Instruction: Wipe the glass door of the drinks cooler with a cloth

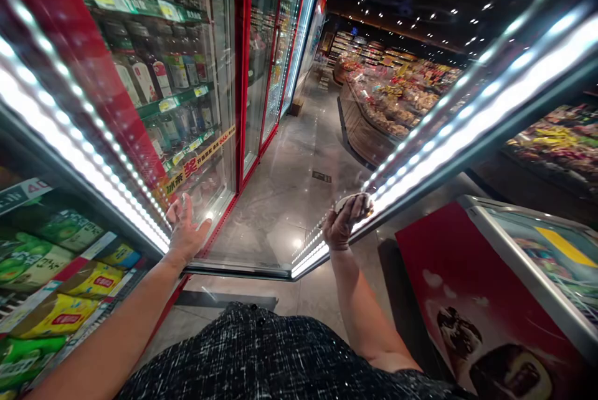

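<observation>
An open glass freezer door (261, 247) stands in front of me, with bright light strips along both sides. My left hand (187, 228) is at the door's left side, fingers spread, by the lit strip; whether it presses on the glass I cannot tell. At the right side, my right hand (343, 225) has its fingers curled over a pale folded cloth (348, 202), held against the glass beside the right light strip (420, 144). The fingers hide part of the cloth.
Shelves with green and yellow food bags (65, 313) are close on my left. Beyond the glass are bottles (149, 70) in a red-framed cooler (242, 76). A red chest freezer (448, 263) stands at right, and a produce display (374, 101) lies farther off across the tiled floor (289, 157).
</observation>
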`<state>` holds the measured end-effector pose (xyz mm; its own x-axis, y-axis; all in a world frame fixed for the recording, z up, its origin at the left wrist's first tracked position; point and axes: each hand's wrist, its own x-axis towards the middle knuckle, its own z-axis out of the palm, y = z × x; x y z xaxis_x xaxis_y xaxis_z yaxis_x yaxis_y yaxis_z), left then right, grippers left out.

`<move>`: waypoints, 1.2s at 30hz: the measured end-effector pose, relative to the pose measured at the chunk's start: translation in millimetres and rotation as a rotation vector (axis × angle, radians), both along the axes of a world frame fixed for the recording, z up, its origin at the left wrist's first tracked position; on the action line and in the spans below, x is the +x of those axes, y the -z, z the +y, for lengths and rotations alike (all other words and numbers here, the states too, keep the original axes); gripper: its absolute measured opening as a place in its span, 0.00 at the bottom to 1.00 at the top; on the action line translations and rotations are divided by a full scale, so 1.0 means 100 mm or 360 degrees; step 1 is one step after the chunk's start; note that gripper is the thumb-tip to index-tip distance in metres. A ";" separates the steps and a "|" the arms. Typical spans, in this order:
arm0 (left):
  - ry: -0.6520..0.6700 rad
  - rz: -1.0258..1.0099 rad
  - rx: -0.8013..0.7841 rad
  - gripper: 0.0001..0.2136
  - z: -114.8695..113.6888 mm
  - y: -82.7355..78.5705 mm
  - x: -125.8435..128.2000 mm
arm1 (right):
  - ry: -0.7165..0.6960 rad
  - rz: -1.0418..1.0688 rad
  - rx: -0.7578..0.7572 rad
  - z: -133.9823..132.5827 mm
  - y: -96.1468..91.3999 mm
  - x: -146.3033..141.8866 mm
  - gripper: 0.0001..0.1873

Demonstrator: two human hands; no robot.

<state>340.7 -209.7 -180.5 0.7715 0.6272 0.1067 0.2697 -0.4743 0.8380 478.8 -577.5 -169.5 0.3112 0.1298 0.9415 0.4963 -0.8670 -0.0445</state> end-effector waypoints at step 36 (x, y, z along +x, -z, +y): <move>0.0205 -0.0078 0.0227 0.34 0.62 0.06 -0.23 | -0.0215 0.0073 -0.0262 1.25 0.14 -0.16 0.28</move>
<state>317.3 -147.9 -186.8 0.8361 0.4994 0.2269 0.1595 -0.6170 0.7706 462.7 -452.7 -183.1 0.3224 0.3242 0.8894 0.6092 -0.7902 0.0673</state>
